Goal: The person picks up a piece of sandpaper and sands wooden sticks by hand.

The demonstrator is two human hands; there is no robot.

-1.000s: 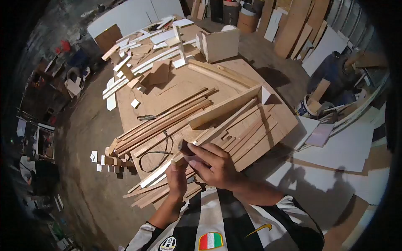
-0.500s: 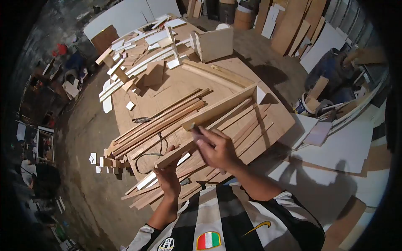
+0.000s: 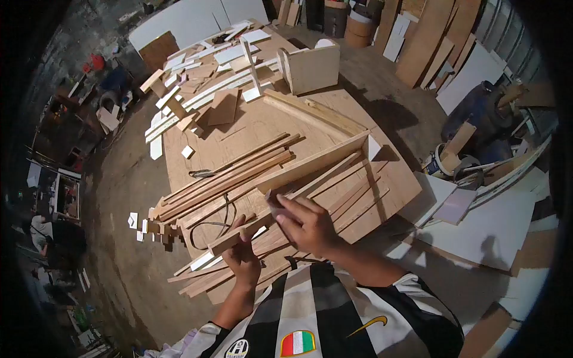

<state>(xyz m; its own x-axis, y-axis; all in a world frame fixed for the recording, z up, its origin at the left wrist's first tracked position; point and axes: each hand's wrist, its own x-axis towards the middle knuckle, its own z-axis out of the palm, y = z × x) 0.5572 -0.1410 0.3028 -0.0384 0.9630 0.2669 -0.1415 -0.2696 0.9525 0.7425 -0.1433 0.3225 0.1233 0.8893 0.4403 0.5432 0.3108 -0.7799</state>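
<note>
My left hand (image 3: 241, 258) grips the near end of a pale wooden strip (image 3: 225, 241) from below, with the thumb along its side. The strip slants up to the right and passes behind my right hand (image 3: 307, 224), so how far it runs is hidden. Pinched in the fingers of my right hand is a dark, thin, flat piece that looks like sandpaper (image 3: 273, 201), at the strip. A wider board (image 3: 316, 162) stands on edge just beyond that hand. Under both hands lie several loose wooden strips (image 3: 209, 279).
The plywood table (image 3: 394, 179) carries stacked strips (image 3: 230, 173), a dark cord (image 3: 227, 209) and white offcuts (image 3: 239, 53). A box-like wooden piece (image 3: 313, 68) stands at the back. Panels (image 3: 427, 48) lean at the far right; white sheets (image 3: 477, 227) lie to the right.
My right hand has shifted slightly down, and the flat piece in it shows more clearly. The strip's near end sits a little lower and further left, my left hand still on it.
</note>
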